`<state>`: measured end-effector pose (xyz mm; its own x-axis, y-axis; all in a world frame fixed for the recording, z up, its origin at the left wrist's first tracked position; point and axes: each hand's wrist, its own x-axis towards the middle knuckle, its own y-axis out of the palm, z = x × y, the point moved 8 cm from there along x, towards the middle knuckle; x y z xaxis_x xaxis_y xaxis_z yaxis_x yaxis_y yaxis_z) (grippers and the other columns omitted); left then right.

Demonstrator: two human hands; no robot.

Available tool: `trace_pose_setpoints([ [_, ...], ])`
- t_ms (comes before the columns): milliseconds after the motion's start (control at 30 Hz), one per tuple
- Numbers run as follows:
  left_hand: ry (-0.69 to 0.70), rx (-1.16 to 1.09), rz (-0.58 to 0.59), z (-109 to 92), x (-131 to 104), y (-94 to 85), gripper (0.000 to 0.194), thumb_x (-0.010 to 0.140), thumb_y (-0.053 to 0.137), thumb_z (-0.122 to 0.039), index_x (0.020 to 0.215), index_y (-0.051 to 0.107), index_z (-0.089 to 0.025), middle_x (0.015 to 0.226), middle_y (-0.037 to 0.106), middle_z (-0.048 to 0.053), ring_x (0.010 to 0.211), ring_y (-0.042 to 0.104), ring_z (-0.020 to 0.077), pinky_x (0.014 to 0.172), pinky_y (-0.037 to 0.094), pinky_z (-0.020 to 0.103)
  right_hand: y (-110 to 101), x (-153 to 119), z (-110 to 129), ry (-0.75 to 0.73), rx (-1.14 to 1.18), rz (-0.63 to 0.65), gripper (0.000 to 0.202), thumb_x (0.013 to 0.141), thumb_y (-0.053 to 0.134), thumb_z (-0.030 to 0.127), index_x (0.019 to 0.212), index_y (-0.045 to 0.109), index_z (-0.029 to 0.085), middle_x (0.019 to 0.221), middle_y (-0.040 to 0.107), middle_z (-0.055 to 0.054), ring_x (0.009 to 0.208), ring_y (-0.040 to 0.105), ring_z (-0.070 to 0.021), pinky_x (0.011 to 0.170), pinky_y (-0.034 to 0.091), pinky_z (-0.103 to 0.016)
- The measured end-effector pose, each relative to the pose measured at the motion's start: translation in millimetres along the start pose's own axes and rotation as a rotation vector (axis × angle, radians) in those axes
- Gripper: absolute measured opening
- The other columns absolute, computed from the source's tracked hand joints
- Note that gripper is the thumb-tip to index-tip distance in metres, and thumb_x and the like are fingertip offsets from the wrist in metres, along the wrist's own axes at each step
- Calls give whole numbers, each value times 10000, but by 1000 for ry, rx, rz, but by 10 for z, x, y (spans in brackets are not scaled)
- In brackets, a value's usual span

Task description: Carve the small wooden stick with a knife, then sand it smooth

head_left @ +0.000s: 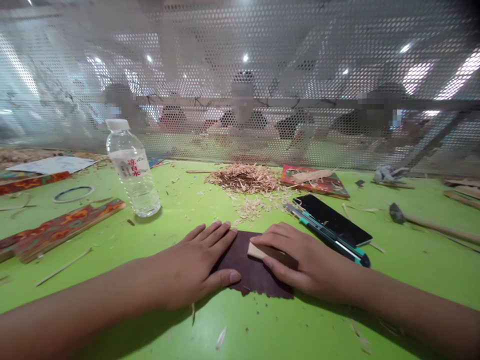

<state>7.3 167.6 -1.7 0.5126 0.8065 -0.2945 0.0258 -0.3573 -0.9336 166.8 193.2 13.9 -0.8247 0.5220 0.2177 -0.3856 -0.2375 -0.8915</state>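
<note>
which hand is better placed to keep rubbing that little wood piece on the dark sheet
Right. The right hand already presses the wood piece against the dark sheet, while the left hand lies flat on the sheet's left edge, pinning it down.

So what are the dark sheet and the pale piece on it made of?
The dark sheet looks like sandpaper: thin, matte maroon, ragged-edged. The pale piece under the right hand looks like bare wood, matching the shavings. The left hand lies flat on the sheet.
</note>
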Motion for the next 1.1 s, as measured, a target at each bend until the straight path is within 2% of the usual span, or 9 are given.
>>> trace_pose_setpoints([
  [500,6,-21,-22,6,13,-5,855,1046,269,-715,1666,113,-148,1700,46,113,1570,66,333,1268,122,529,12,-8,-31,13,39,17,344,1030,488,279,1336,597,165,1169,641,-133,1092,556,-268,965,472,-448],
  [800,-21,10,31,21,-2,25,871,1037,211,-740,1667,44,-161,1704,-28,81,1577,10,303,1274,87,507,-5,2,-12,2,40,4,336,1036,482,281,1324,601,156,1161,651,-130,1081,558,-263,956,471,-443],
  [1100,-3,-6,-3,20,11,13,874,1035,232,-740,1666,81,-155,1703,12,96,1575,41,316,1271,104,520,-1,2,-22,1,36,-1,332,1036,489,285,1324,599,161,1167,656,-126,1088,560,-262,966,464,-447],
])
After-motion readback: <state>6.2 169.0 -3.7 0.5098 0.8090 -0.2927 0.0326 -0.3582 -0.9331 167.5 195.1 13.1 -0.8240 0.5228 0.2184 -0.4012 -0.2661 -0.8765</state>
